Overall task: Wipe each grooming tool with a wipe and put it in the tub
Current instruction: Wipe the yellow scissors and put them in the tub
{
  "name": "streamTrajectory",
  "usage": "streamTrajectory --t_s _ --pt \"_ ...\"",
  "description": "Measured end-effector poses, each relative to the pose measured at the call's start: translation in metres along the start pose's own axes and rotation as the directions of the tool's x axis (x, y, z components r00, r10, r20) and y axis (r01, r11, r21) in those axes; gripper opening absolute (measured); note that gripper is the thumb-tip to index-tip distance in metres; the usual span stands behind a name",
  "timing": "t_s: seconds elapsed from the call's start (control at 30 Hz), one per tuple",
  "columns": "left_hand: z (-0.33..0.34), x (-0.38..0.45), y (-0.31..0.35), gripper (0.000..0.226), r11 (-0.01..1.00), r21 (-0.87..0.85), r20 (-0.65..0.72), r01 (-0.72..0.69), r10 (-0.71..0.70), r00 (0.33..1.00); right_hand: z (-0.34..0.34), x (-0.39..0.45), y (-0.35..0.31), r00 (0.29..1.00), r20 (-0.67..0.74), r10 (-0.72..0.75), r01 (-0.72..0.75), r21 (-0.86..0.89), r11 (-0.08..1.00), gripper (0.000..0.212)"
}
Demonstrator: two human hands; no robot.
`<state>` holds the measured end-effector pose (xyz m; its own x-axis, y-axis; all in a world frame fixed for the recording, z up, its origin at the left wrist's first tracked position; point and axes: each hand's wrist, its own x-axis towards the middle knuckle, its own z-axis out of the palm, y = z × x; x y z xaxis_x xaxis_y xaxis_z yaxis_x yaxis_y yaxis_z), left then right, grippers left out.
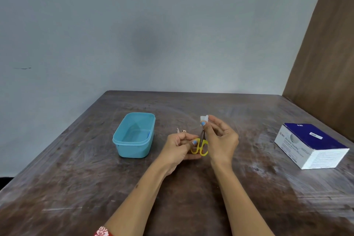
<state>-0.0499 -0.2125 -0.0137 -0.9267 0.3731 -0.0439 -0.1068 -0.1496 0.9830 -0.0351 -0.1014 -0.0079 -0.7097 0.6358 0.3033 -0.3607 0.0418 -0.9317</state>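
Note:
Small scissors [201, 146] with yellow handles stand blades-up at the middle of the table, held by the handles in my left hand [177, 148]. My right hand [220, 136] pinches a small white wipe [204, 119] at the tip of the blades. A light blue tub [134, 135] stands open to the left of my hands, apart from them; a small blue item lies inside near its right wall. Small metal tools [181, 131] lie on the table just behind my left hand, mostly hidden.
A blue and white box of alcohol swabs [311, 144] sits at the right of the dark wooden table [191, 188]. A grey wall rises behind the table and a brown panel stands at the far right.

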Motion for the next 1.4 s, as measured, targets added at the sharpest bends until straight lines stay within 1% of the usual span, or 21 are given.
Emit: streamTrajectory --t_s 0.07,0.17,0.23,0.33,0.4,0.5,0.57,0.73,0.83,0.9,0.97,1.03,1.1,1.17,1.23,1.3,1.4 --pt "0.0 0.0002 -0.0005 0.017 1.0 -0.005 -0.016 -0.012 0.012 1.0 -0.0006 -0.0001 0.0007 1.0 0.015 0.001 -0.001 -0.01 1.0 0.018" --pt "-0.0025 0.0016 0.0 0.017 1.0 0.0 -0.069 -0.031 0.031 0.997 0.0009 -0.003 0.0029 0.996 0.083 0.017 -0.012 -0.053 0.999 0.017" --pt "-0.0037 0.0013 0.0006 0.017 1.0 -0.003 -0.067 -0.02 0.02 0.998 0.0016 -0.0038 0.0026 0.995 0.101 0.017 -0.011 -0.056 0.998 0.016" --pt "-0.0015 0.0 0.0008 0.015 1.0 -0.013 -0.022 0.019 -0.019 1.0 0.0001 -0.0002 0.0023 0.999 0.042 0.002 -0.001 -0.021 1.0 0.017" --pt "0.0009 -0.001 0.0009 0.016 1.0 -0.015 -0.021 0.013 -0.014 1.0 -0.0009 0.0018 0.0027 1.0 0.026 0.005 -0.005 -0.004 1.0 0.017" --pt "-0.0008 -0.0001 0.0014 0.018 0.999 -0.027 -0.075 -0.03 0.028 0.997 -0.0002 -0.0014 0.0042 0.993 0.111 0.03 -0.024 -0.062 0.998 0.015" --pt "-0.0037 0.0009 0.0016 0.018 0.999 -0.024 -0.088 -0.043 0.041 0.995 0.0006 -0.004 0.0027 0.989 0.145 0.039 -0.03 -0.064 0.998 0.014" --pt "-0.0044 0.0023 0.0008 0.019 1.0 -0.009 -0.031 0.0 -0.001 1.0 -0.0016 -0.0018 0.0005 0.996 0.091 0.013 -0.012 -0.003 1.0 0.016" --pt "-0.0032 0.0017 0.0012 0.018 0.999 -0.022 -0.08 -0.028 0.026 0.996 -0.0009 -0.0023 0.0024 0.989 0.145 0.04 -0.038 -0.016 0.999 0.018" --pt "-0.0049 0.0018 0.0023 0.016 0.997 -0.054 -0.114 -0.053 0.047 0.992 0.0005 -0.0039 0.0024 0.98 0.188 0.059 -0.056 -0.024 0.998 0.014" --pt "-0.0069 0.0024 0.003 0.016 0.997 -0.061 -0.084 -0.037 0.032 0.996 0.0009 -0.0039 0.0009 0.983 0.178 0.054 -0.054 -0.004 0.999 0.013" --pt "-0.0072 0.0029 0.0024 0.017 0.999 -0.03 -0.025 0.011 -0.012 1.0 0.0003 -0.0009 0.0 0.991 0.13 0.039 -0.044 0.034 0.998 0.017" --pt "-0.0054 0.0037 0.0005 0.014 1.0 -0.007 0.001 0.03 -0.03 1.0 -0.0014 0.0036 0.0001 0.995 0.092 0.037 -0.043 0.068 0.997 0.02" --pt "-0.0043 0.0039 -0.0013 0.012 1.0 -0.008 -0.018 0.014 -0.014 1.0 -0.0024 0.0051 0.0025 0.993 0.106 0.054 -0.059 0.053 0.997 0.017" --pt "-0.0055 0.004 -0.0009 0.014 1.0 -0.011 -0.059 -0.013 0.012 0.998 -0.0023 0.0032 0.0049 0.984 0.155 0.085 -0.088 0.017 0.996 0.014" --pt "-0.0071 0.0036 0.0 0.017 0.999 -0.028 -0.072 -0.031 0.029 0.997 -0.0013 -0.0003 0.0044 0.977 0.193 0.091 -0.093 0.0 0.996 0.017" --pt "-0.0071 0.0026 0.0018 0.019 0.999 -0.045 -0.03 -0.007 0.006 1.0 -0.0019 -0.001 0.0007 0.988 0.15 0.026 -0.027 0.006 1.0 0.02"
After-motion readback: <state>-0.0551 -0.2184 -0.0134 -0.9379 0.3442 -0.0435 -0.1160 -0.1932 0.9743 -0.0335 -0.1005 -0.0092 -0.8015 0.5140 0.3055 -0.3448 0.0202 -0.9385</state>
